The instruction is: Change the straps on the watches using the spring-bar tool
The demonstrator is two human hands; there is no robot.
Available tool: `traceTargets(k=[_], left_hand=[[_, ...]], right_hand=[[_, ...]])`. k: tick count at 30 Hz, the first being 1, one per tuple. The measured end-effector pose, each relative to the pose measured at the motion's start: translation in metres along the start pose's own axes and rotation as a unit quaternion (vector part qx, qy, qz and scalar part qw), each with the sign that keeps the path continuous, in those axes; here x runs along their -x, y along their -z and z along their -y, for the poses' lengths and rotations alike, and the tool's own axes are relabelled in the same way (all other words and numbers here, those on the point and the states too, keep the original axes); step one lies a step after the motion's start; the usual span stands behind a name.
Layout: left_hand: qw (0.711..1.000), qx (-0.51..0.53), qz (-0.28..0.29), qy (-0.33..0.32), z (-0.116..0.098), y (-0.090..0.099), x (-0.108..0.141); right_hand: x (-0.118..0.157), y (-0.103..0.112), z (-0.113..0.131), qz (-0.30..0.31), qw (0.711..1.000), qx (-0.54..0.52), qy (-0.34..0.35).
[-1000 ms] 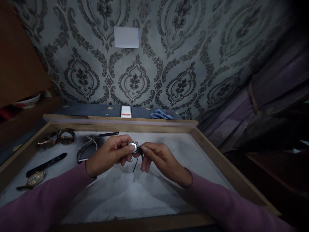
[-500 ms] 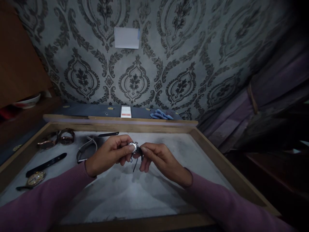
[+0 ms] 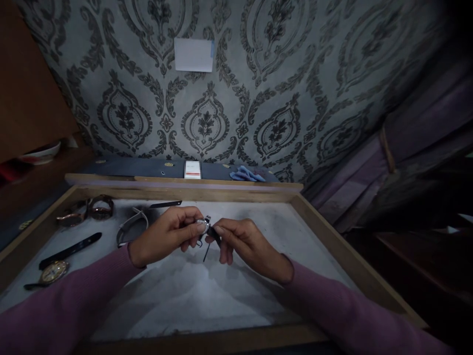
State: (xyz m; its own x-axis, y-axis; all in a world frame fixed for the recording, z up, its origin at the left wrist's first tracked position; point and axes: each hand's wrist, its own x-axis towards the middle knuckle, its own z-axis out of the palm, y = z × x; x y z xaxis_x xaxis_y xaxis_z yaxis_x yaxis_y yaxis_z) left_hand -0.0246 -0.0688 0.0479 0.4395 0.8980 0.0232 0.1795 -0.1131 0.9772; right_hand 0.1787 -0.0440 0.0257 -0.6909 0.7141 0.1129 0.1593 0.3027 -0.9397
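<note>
Over the middle of a wooden-rimmed tray (image 3: 221, 194), my left hand (image 3: 170, 234) pinches a small silver watch (image 3: 203, 226) by its case, thumb on top. My right hand (image 3: 251, 244) is closed on a dark strap (image 3: 214, 234) that meets the right side of the case. A thin dark piece (image 3: 207, 252) hangs down below, between the two hands; what it belongs to is unclear. Fingertips partly hide the watch and strap.
At the tray's left lie a gold-faced watch (image 3: 54, 272) with a dark strap, two brownish watches (image 3: 101, 207), and a grey-banded watch (image 3: 133, 227). A black strip (image 3: 166, 204) lies behind my left hand. Beyond the rim are a small white box (image 3: 192, 169) and a blue cloth (image 3: 247, 174).
The watch has turned slightly in my left fingers, its face now less visible. My right fingers have shifted a little, and more of the dark strap shows beside the case.
</note>
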Motion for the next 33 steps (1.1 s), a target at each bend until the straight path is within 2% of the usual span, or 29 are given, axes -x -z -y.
traceTargets(k=[6, 13, 16, 18, 22, 28, 31, 33], left_hand=[[0.995, -0.097, 0.001, -0.008, -0.003, 0.003, 0.002], [0.979, -0.198, -0.009, -0.047, -0.002, 0.002, 0.005], [0.977, -0.207, -0.012, -0.054, -0.001, 0.001, 0.004], [0.983, -0.18, -0.005, -0.039, -0.001, 0.001, 0.003], [0.997, -0.065, 0.031, 0.03, -0.001, 0.002, 0.001], [0.992, 0.07, 0.058, 0.084, 0.005, 0.003, 0.0], [0.989, 0.094, 0.063, 0.096, 0.007, 0.003, -0.001], [0.992, 0.074, 0.057, 0.089, 0.007, 0.003, -0.001]], right_hand=[[0.001, 0.0, 0.0, 0.022, 1.0, 0.007, -0.007], [-0.004, 0.001, -0.002, 0.006, 0.995, 0.076, 0.07], [-0.004, 0.001, -0.004, -0.005, 0.988, 0.126, 0.093], [-0.002, 0.0, -0.005, -0.013, 0.981, 0.165, 0.102], [0.001, -0.001, -0.005, -0.029, 0.962, 0.24, 0.127], [0.004, -0.003, -0.006, -0.049, 0.927, 0.318, 0.192], [0.005, -0.003, -0.008, -0.055, 0.925, 0.32, 0.196], [0.004, -0.003, -0.008, -0.051, 0.938, 0.293, 0.176]])
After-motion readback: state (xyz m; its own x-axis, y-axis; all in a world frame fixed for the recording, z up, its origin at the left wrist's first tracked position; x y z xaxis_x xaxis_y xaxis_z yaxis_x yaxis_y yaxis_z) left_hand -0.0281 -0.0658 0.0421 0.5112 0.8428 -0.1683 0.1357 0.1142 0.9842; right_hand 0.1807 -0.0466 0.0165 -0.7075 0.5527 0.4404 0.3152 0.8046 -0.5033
